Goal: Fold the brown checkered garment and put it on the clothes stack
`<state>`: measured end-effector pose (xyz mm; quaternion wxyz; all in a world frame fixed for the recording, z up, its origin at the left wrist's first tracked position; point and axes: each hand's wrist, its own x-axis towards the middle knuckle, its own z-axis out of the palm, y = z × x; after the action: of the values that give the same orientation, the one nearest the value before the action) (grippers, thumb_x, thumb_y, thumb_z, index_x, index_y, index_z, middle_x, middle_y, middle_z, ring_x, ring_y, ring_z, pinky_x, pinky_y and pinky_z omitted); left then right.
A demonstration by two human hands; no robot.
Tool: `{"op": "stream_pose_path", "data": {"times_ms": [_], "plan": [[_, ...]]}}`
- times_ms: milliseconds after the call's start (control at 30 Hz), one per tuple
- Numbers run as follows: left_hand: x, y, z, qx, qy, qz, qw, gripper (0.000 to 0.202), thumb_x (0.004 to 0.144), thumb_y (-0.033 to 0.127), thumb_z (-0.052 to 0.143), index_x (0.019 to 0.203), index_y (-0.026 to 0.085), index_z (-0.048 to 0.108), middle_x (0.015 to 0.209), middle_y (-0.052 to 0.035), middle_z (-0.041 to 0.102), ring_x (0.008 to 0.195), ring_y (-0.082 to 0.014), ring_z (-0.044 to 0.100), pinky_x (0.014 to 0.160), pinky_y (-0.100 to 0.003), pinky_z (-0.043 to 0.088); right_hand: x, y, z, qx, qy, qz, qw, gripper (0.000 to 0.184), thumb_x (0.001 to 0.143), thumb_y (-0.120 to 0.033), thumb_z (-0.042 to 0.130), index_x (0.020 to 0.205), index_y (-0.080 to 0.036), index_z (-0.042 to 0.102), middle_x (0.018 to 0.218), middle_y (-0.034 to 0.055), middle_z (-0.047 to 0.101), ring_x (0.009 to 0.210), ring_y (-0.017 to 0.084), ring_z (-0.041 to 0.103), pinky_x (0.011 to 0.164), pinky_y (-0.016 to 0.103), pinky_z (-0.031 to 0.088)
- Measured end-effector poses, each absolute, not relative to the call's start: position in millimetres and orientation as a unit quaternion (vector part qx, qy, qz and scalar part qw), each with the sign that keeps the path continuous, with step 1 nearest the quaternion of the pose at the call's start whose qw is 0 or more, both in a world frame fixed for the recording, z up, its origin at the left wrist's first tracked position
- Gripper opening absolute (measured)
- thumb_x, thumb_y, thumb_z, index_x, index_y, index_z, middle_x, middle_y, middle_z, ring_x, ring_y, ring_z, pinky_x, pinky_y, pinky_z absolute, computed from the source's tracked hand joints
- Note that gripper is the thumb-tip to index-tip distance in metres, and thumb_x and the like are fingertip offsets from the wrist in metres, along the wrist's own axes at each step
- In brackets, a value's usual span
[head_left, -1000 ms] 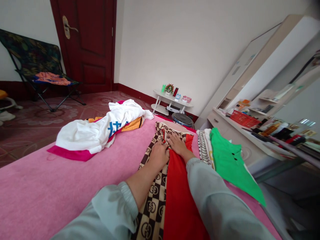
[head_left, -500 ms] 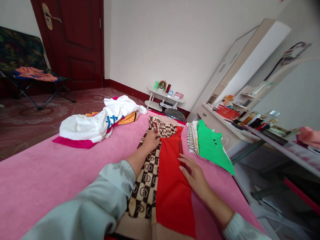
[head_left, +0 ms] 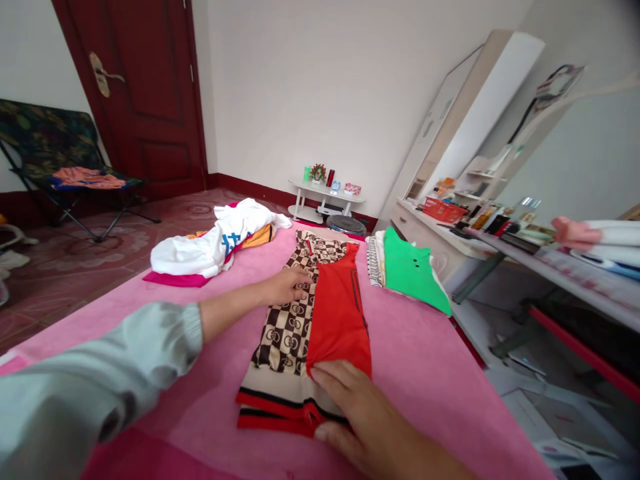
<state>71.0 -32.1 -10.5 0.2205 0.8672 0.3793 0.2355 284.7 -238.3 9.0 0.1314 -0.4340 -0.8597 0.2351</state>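
Head view: garment [head_left: 340, 313], checked brown/beige on its L side & red on its R, lies flat lengthwise mid pink bedcover [head_left: 425, 393]. L hand [head_left: 286, 287] rests on the checks, fingers loosely bent & slightly apart, no visible pinch. R hand [head_left: 363, 413] is at the lower hem, thumb well apart from fingers; can't tell if cloth's pinched btwn. Checks carry a repeated round looped motif, logo-like, but no brand name legible. White shirt [head_left: 193, 255], bunched far L, has blue lettering [head_left: 231, 241], partly hidden in folds, can't read in full. Green top [head_left: 413, 270] w/ 2 dark buttons lies R. Labels on dresser bottles [head_left: 484, 215] too small to read.
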Motion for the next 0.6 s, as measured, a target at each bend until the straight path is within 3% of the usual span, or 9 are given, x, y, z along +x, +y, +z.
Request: {"op": "stream_pose_path", "data": {"times_ms": [100, 167, 267, 333, 433, 533, 600], "plan": [[49.7, -96.1, -1.2, 0.876, 0.345, 0.259, 0.216, 0.022, 0.082, 0.023, 0.055, 0.100, 0.021, 0.068, 0.113, -0.0061, 0.059, 0.104, -0.0183, 0.055, 0.093, -0.029, 0.042, 276.3, -246.9, 0.9, -0.473, -0.852, 0.194, 0.115, 0.069, 0.074, -0.039, 0.070, 0.136, -0.023, 0.044, 0.136, 0.0115, 0.047, 0.123, 0.031, 0.041, 0.104, 0.044, 0.034], [38.0, -139.4, 6.8, 0.887, 0.325, 0.247, 0.216, 0.018, 0.084, 0.030, 0.055, 0.092, 0.022, 0.068, 0.098, -0.0042, 0.060, 0.093, -0.0169, 0.057, 0.085, -0.028, 0.044, 271.8, -248.9, -2.9, -0.489, -0.846, 0.171, 0.127, 0.059, 0.074, -0.036, 0.070, 0.128, -0.023, 0.052, 0.126, 0.0105, 0.053, 0.115, 0.030, 0.046, 0.099, 0.043, 0.038], [26.9, -187.0, 12.9, 0.913, 0.307, 0.183, 0.196, 0.023, 0.074, 0.038, 0.067, 0.094, 0.025, 0.067, 0.089, -0.0022, 0.060, 0.082, -0.0179, 0.055, 0.078, -0.029, 0.044, 267.3, -247.8, -3.6, -0.491, -0.838, 0.164, 0.172, 0.033, 0.077, -0.027, 0.065, 0.110, -0.024, 0.060, 0.105, 0.0054, 0.059, 0.098, 0.022, 0.052, 0.086, 0.033, 0.043], [24.8, -202.8, 10.3, 0.921, 0.306, 0.163, 0.175, 0.028, 0.073, 0.034, 0.069, 0.099, 0.027, 0.065, 0.092, -0.0024, 0.059, 0.083, -0.0188, 0.054, 0.078, -0.030, 0.043, 266.1, -244.6, -2.1, -0.489, -0.832, 0.172, 0.198, 0.018, 0.081, -0.019, 0.057, 0.098, -0.023, 0.063, 0.093, 0.0033, 0.059, 0.088, 0.018, 0.053, 0.077, 0.028, 0.043], [28.8, -209.8, 1.4, 0.923, 0.305, 0.167, 0.166, 0.020, 0.083, 0.018, 0.053, 0.097, 0.025, 0.065, 0.091, -0.0039, 0.058, 0.083, -0.0169, 0.054, 0.076, -0.027, 0.043, 264.2, -239.8, 0.7, -0.488, -0.815, 0.191, 0.249, 0.017, 0.086, -0.013, 0.049, 0.087, -0.021, 0.063, 0.085, 0.0017, 0.059, 0.080, 0.015, 0.054, 0.071, 0.025, 0.041], [35.4, -211.2, -2.4, 0.922, 0.297, 0.178, 0.175, 0.027, 0.085, 0.010, 0.043, 0.092, 0.023, 0.065, 0.088, -0.0043, 0.058, 0.081, -0.0151, 0.054, 0.073, -0.024, 0.043, 260.2, -241.3, 6.2, -0.484, -0.799, 0.205, 0.291, 0.017, 0.089, -0.015, 0.047, 0.087, -0.020, 0.063, 0.085, 0.0017, 0.060, 0.080, 0.014, 0.055, 0.072, 0.024, 0.041], [35.8, -211.8, -0.1, 0.919, 0.290, 0.181, 0.195, 0.024, 0.084, 0.010, 0.045, 0.091, 0.023, 0.065, 0.088, -0.0036, 0.059, 0.082, -0.0151, 0.055, 0.074, -0.024, 0.044, 259.0, -246.9, 12.3, -0.454, -0.822, 0.216, 0.268, 0.015, 0.089, -0.018, 0.050, 0.090, -0.022, 0.064, 0.088, 0.0016, 0.062, 0.084, 0.014, 0.056, 0.075, 0.025, 0.043]]}}
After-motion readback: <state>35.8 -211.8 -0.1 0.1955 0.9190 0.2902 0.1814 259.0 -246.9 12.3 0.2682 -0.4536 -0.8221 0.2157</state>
